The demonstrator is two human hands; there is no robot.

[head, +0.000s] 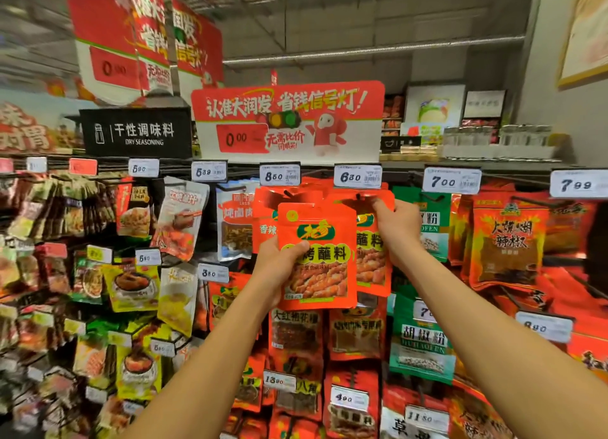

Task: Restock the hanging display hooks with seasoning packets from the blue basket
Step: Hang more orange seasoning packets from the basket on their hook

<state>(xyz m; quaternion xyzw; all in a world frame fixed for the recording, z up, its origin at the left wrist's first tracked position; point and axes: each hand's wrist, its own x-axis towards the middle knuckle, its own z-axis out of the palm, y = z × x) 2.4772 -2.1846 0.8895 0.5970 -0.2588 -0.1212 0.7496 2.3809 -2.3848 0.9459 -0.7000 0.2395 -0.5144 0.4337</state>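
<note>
Left hand (279, 261) gripped an orange packet (317, 257); right hand (396, 228) pinched hanging packets (373, 241), seemingly at the hook, under supermarket price tags (358, 176).

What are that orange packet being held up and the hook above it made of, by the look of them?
Orange packet in the left hand: likely glossy printed plastic film; it shines and has flat sealed edges.
Hook by the right hand: thin and dark, probably coated metal wire; too blurred to be sure.
</note>
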